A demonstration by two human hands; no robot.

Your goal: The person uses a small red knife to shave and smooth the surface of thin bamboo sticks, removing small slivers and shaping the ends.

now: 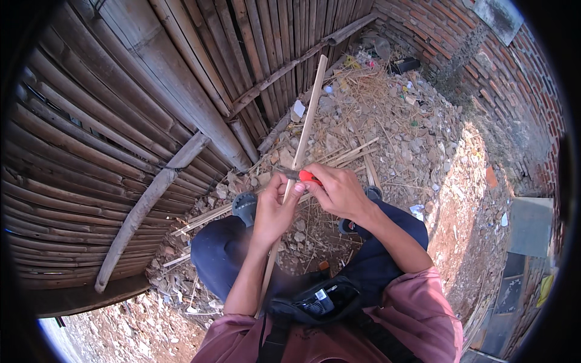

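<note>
A long, pale strip of bamboo or wood [310, 115] runs upright through the middle, its lower end passing down beside my left forearm. My left hand [273, 213] is closed round it, fingers and thumb pinching it near mid-length. In my right hand [342, 190] is a red-handled knife [310, 177], gripped by the handle. Its short dark blade lies across the strip, just above my left thumb. The two hands nearly meet there, and my right thumb is close to the strip. The exact contact of the blade's edge is too small to tell.
A bamboo wall [151, 78] with a curved pole [145, 206] stands to the left, a brick wall [514, 78] to the right. Rubble and straw [393, 115] cover the ground. More strips [348, 156] lie beyond my knees. An open black bag [321, 299] sits at my waist.
</note>
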